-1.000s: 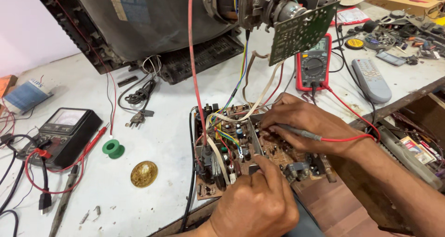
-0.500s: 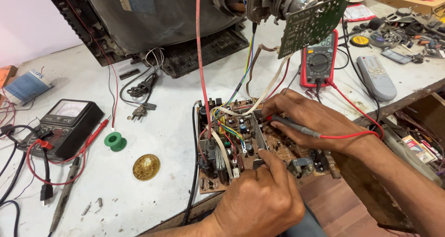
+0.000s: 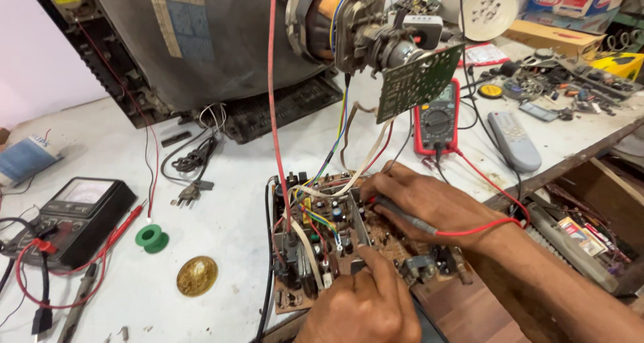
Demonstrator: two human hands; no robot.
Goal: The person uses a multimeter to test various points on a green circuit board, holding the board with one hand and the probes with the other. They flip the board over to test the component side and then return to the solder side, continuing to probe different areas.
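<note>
A brown circuit board (image 3: 335, 239) crowded with components lies at the front edge of the white bench. My right hand (image 3: 436, 202) grips a grey test probe (image 3: 396, 212) with a red lead, its tip pressed onto the board's middle. My left hand (image 3: 365, 306) rests on the board's near edge with its fingers closed; a second probe may be under it, but it is hidden. The red lead runs back to a red digital multimeter (image 3: 439, 118) standing behind the board.
An opened picture-tube television (image 3: 221, 41) with a green neck board (image 3: 416, 81) looms at the back. A black analogue meter (image 3: 74, 215), green solder spool (image 3: 152, 238), round brass tin (image 3: 197, 276), grey remote (image 3: 513, 140) and loose cables lie around. Cluttered parts fill the right.
The view has shifted slightly; both hands stay on the board, with the right hand's probe holding near the same spot.
</note>
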